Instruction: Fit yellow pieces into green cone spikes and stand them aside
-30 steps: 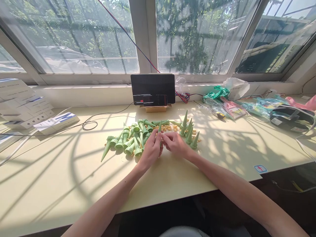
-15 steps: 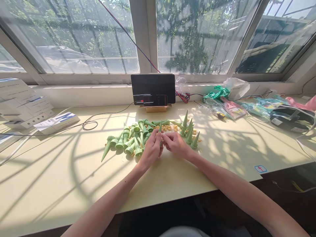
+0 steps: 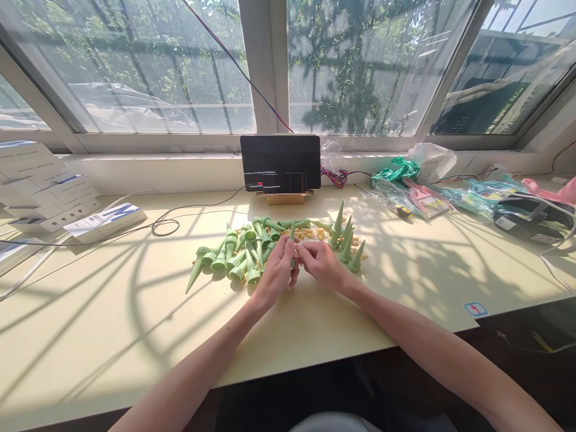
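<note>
My left hand (image 3: 278,270) is closed around a green plastic watering spike (image 3: 292,230), whose pointed tip stands up above the thumb. Right beside it, my right hand (image 3: 320,261) pinches at the spike's side; a small part between those fingertips is mostly hidden. A heap of green spikes (image 3: 228,243) lies to the left of my hands, most on their sides. Several upright spikes (image 3: 345,240) stand on their caps to the right. Small tan plastic pieces (image 3: 317,227) are scattered behind my hands and among the spikes.
A black tablet (image 3: 281,157) with a phone (image 3: 284,182) before it leans on a stand at the back. White boxes (image 3: 40,186) are stacked at left, with a loose black cable (image 3: 166,223) nearby. Plastic-wrapped goods (image 3: 425,195) and a black bag-like item (image 3: 531,217) lie at right.
Both hands stay almost in place with the spike between them. The whole view shifts very slightly; nothing else has visibly moved.
</note>
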A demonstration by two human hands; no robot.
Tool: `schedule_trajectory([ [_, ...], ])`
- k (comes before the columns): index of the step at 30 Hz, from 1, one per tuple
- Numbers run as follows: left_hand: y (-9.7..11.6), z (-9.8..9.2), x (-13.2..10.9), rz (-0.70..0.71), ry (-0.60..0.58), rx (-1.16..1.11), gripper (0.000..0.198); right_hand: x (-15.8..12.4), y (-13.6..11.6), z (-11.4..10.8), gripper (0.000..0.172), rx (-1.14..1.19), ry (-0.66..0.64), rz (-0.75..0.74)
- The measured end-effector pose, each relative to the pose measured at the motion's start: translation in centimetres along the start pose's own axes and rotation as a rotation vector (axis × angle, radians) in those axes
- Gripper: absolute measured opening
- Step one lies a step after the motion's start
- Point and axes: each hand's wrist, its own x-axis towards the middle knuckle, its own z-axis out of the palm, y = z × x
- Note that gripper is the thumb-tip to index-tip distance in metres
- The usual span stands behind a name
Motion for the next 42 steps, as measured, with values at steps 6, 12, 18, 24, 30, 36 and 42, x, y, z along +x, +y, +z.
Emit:
schedule_trajectory([
  [6,-0.5,-0.1,-0.1,0.067,-0.001,0.082,0.040,0.0,-0.1,0.0,0.050,0.241,-0.063,0.121],
  [12,0.0,0.1,-0.1,-0.011,-0.008,-0.005,0.040,-0.1,0.5,0.1,0.045,-0.090,0.070,-0.097],
  [18,-0.1,0.1,-0.2,0.036,0.013,0.049,0.040,0.0,0.5,0.2,0.051,0.061,0.002,0.034],
  [24,-0.3,0.1,-0.1,0.087,0.015,0.105,0.039,0.0,0.4,0.1,0.053,0.168,-0.049,0.096],
  [30,0.2,0.1,-0.2,-0.024,-0.023,-0.036,0.038,-0.1,1.0,0.2,0.046,-0.158,0.088,-0.123],
  [36,-0.4,0.1,-0.2,0.036,0.013,0.057,0.040,0.0,0.7,0.2,0.050,0.020,0.007,0.010],
  [42,-0.4,0.2,-0.1,0.044,0.023,0.085,0.040,-0.1,0.9,0.3,0.051,0.024,0.019,0.008],
])
